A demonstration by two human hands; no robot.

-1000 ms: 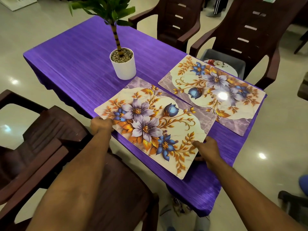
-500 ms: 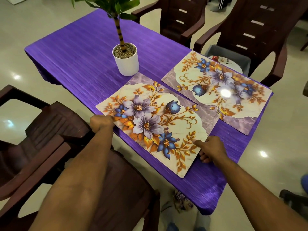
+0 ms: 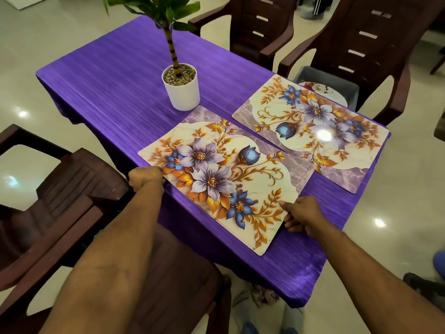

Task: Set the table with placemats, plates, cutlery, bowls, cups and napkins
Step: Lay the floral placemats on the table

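Nearest the camera, two bare forearms reach forward over a dark brown chair (image 3: 168, 273), its seat largely hidden beneath them. The left hand (image 3: 144, 177) grasps the near-left edge of the near placemat (image 3: 224, 179), fingers curled over the rim; the fingertips themselves are hidden. The right hand (image 3: 301, 213) pinches the same placemat's near-right edge, thumb on top, fingers tucked at the edge. This floral placemat lies flat on the desk (image 3: 108, 80), which carries a purple cloth, at its near side. Just beyond it, apart by a narrow strip of cloth, lies the far placemat (image 3: 313, 131), with a glare spot masking part of its pattern. A white potted plant (image 3: 181, 88) stands beside the near placemat's far corner, foliage cut off at the top. Behind, a chair (image 3: 373, 56) holds a grey bin (image 3: 337, 85) with patterned crockery, mostly hidden.
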